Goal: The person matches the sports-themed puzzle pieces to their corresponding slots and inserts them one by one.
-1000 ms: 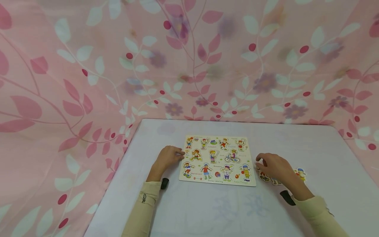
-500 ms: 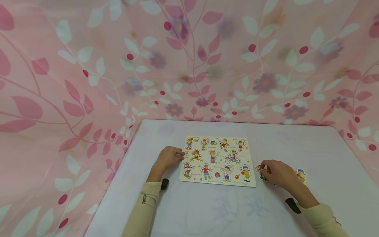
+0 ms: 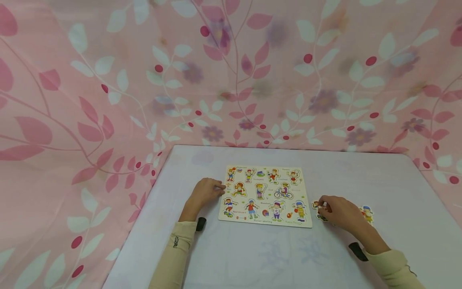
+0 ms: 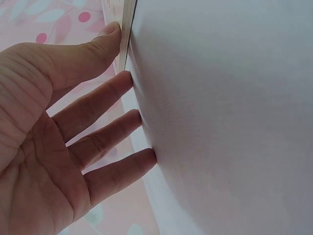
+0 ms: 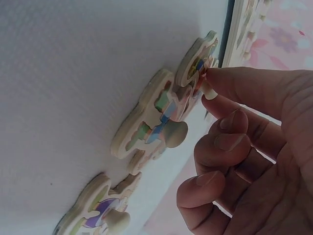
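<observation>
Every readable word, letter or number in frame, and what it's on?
"S": a figure's shirt, puzzle board
"Roller-skating": board, bottom edge
"Football": board, upper right
"Baseball": board, near the S
Other board labels: too small or blurred
Dark mark on left sleeve, faint tablecloth marks: unreadable

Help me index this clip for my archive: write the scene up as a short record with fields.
Surface: white-covered table
Backdrop: pink cloth printed with leaves and flowers
Centre: puzzle board showing sports figures in three rows
Left hand: thumb at the board's left edge, fingertips down at the table
Right hand: thumb and index finger pinch the knob of a loose piece
Nearby: other knobbed pieces by that hand, right of the board
Unclear: whether the pinched piece is lifted
</observation>
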`<move>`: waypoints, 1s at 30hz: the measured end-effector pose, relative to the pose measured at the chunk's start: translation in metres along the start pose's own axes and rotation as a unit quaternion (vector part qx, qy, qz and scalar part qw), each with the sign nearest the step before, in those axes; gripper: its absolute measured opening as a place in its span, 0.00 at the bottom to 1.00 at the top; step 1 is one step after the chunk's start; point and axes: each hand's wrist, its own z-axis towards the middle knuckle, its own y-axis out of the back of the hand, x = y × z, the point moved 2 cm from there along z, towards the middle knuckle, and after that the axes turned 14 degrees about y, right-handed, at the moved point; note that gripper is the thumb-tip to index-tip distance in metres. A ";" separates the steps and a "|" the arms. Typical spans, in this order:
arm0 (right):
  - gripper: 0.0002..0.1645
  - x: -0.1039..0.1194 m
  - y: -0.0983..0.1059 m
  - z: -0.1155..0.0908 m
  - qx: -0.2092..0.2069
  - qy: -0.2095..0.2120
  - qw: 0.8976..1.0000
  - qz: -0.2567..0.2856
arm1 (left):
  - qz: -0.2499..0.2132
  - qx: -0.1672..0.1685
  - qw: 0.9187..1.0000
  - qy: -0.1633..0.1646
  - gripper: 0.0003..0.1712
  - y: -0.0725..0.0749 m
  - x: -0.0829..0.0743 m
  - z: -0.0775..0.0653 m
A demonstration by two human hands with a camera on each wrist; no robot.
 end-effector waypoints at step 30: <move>0.05 0.080 -0.019 0.047 -0.023 0.123 0.992 -0.018 | -0.003 0.001 1.000 0.000 0.11 -0.001 0.001 0.000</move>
